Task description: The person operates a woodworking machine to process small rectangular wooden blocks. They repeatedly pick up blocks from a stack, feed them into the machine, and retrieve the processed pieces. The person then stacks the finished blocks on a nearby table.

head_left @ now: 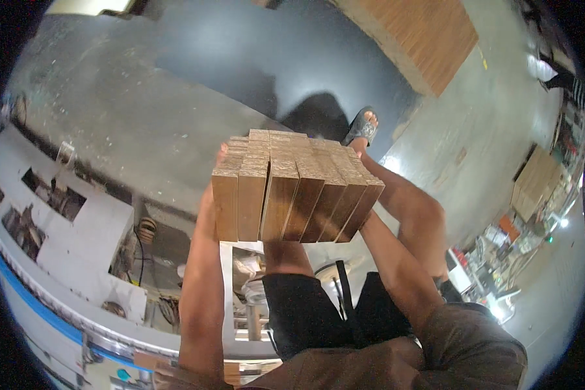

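Observation:
I carry a bundle of several brown wooden boards (292, 188) stood on edge, side by side, at chest height in front of me. My left hand (220, 159) presses against the bundle's left side, with only fingertips showing past the far corner. My right hand (369, 224) is mostly hidden under the bundle's right side, its forearm running down to the lower right. My foot in a dark sandal (363, 127) shows on the floor beyond the boards.
A large stack of brown wooden panels (429, 39) lies on the grey concrete floor at the upper right. A white machine with a blue stripe (58, 260) runs along the left. A smaller brown board stack (536, 179) and cluttered equipment stand at the right.

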A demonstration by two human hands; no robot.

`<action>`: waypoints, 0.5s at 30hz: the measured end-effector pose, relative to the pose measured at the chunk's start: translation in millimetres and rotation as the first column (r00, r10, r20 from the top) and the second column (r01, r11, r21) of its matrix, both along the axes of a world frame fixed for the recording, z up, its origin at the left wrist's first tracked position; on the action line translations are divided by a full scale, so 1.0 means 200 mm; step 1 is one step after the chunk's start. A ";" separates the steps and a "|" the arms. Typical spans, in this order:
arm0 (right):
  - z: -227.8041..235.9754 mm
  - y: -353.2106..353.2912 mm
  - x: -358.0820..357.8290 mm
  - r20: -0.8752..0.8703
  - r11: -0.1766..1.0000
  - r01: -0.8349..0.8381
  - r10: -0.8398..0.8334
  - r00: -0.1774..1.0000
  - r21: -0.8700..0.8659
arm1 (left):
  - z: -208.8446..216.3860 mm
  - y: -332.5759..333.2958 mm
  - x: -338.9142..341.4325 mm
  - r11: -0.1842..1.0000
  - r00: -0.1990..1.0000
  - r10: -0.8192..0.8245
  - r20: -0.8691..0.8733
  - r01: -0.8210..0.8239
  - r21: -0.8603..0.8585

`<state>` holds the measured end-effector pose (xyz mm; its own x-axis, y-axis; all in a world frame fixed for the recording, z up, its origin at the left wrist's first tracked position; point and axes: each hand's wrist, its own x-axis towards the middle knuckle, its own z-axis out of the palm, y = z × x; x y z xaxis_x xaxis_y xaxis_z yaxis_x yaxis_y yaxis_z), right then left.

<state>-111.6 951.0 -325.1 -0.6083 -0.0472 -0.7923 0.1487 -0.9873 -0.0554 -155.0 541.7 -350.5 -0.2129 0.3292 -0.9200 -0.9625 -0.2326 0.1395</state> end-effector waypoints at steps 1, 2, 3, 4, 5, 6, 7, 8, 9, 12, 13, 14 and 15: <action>0.13 -0.03 -0.05 0.022 0.997 -0.072 0.072 0.997 0.006 | 0.13 -0.03 0.04 0.999 0.999 0.032 -0.016 -0.032 -0.010; 0.26 -0.06 -0.07 0.043 0.991 -0.125 0.124 0.991 0.041 | 0.24 -0.04 0.06 0.999 0.998 0.052 -0.028 -0.052 -0.008; 0.39 -0.08 -0.09 0.061 0.983 -0.174 0.170 0.983 0.055 | 0.34 -0.06 0.08 0.997 0.996 0.074 -0.040 -0.074 -0.008; 0.51 -0.11 -0.11 0.086 0.968 -0.239 0.232 0.969 0.079 | 0.45 -0.08 0.14 0.994 0.992 0.111 -0.052 -0.112 -0.007; 0.61 -0.12 -0.13 0.101 0.949 -0.301 0.292 0.951 0.092 | 0.54 -0.09 0.19 0.988 0.986 0.154 -0.064 -0.154 -0.006; 0.69 -0.15 -0.16 0.106 0.932 -0.343 0.332 0.937 0.116 | 0.62 -0.12 0.19 0.985 0.981 0.173 -0.085 -0.173 0.001; 0.77 -0.17 -0.18 0.123 0.909 -0.396 0.382 0.916 0.130 | 0.71 -0.13 0.24 0.978 0.973 0.209 -0.096 -0.210 0.003; 0.83 -0.20 -0.20 0.129 0.887 -0.439 0.423 0.897 0.143 | 0.78 -0.16 0.27 0.972 0.965 0.235 -0.114 -0.237 0.000; 0.89 -0.21 -0.22 0.137 0.856 -0.495 0.478 0.868 0.147 | 0.87 -0.16 0.34 0.961 0.954 0.273 -0.122 -0.276 -0.006; 1.07 -0.26 -0.29 0.172 0.748 -0.640 0.617 0.768 0.174 | 1.06 -0.15 0.49 0.927 0.916 0.370 -0.158 -0.376 -0.006; 1.18 -0.28 -0.34 0.194 0.676 -0.711 0.684 0.703 0.194 | 1.15 -0.13 0.60 0.904 0.892 0.420 -0.165 -0.428 -0.010; 1.22 -0.30 -0.39 0.210 0.600 -0.776 0.747 0.631 0.195 | 1.20 -0.08 0.68 0.873 0.860 0.477 -0.180 -0.488 -0.016; 1.30 -0.32 -0.42 0.239 0.547 -0.812 0.776 0.583 0.206 | 1.23 -0.08 0.72 0.862 0.847 0.497 -0.187 -0.507 -0.007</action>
